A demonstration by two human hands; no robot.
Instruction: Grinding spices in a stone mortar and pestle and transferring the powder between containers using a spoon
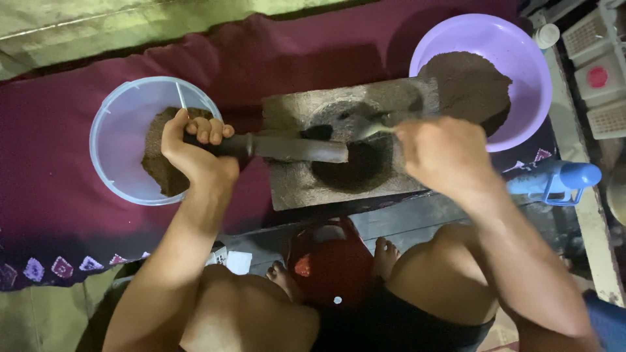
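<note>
The left hand (195,146) is closed in a full grip around the dark handle of a pestle (287,148), fingers wrapped over the top. The pestle lies nearly level, its far end reaching over the hollow of a stone mortar (339,140). The right hand (443,153) is closed around the handle of a spoon (372,129), whose bowl sits at the upper edge of the hollow; the motion blurs it, so what it carries cannot be told. The hollow looks dark, with some brown powder inside.

The mortar is a rough rectangular block resting on a maroon cloth (274,58), between two bowls. Left of it, just behind the left hand, stands a clear bowl (111,140) partly filled with brown powder. At the upper right a purple bowl (521,45) holds a larger heap of darker powder and touches the mortar's corner.

Near the right forearm lies a blue plastic bottle (554,179). Below the mortar, between the person's knees, sits a red container (332,261), with bare toes on either side of it.
</note>
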